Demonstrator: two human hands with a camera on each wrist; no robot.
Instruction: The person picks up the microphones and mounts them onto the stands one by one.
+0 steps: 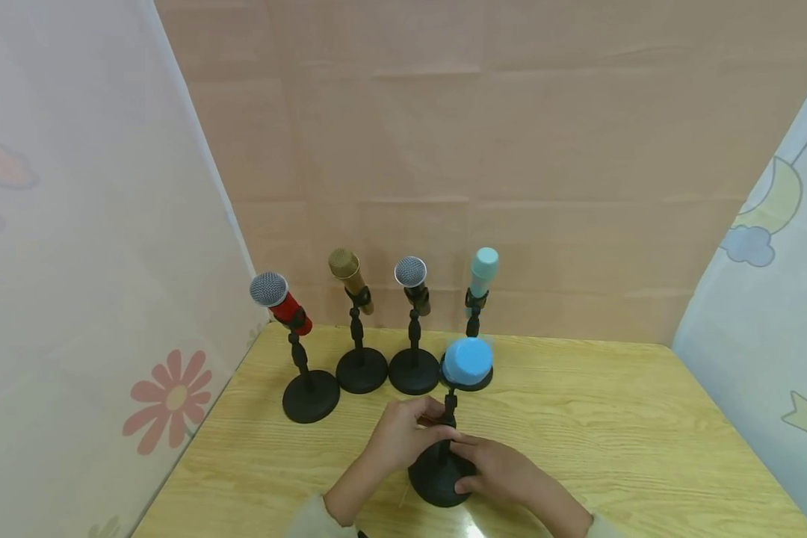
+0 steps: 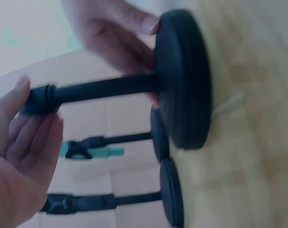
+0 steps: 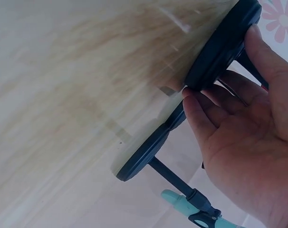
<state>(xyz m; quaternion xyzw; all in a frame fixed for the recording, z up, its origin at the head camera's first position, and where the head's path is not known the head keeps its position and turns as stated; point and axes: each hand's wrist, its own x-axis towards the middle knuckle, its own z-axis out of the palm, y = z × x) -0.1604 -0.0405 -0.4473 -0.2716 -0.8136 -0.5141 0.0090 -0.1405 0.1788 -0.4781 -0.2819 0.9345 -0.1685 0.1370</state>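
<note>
A black microphone stand (image 1: 436, 482) with a round base is at the table's front middle, and a blue microphone head (image 1: 468, 361) shows at its top. My left hand (image 1: 397, 436) grips the stand's pole near its collar (image 2: 42, 99), thumb on one side and fingers on the other. Lower down, my right hand (image 1: 501, 467) holds the round base, with the thumb on it and the fingers near its edge in the right wrist view. Whether the base touches the table, I cannot tell.
Behind stand several microphones on black stands: a red one (image 1: 285, 308) at the left, a gold one (image 1: 350, 275), a black one with a silver head (image 1: 411, 273) and a mint one (image 1: 484, 270). The wooden table (image 1: 612, 418) meets papered walls at the back and sides.
</note>
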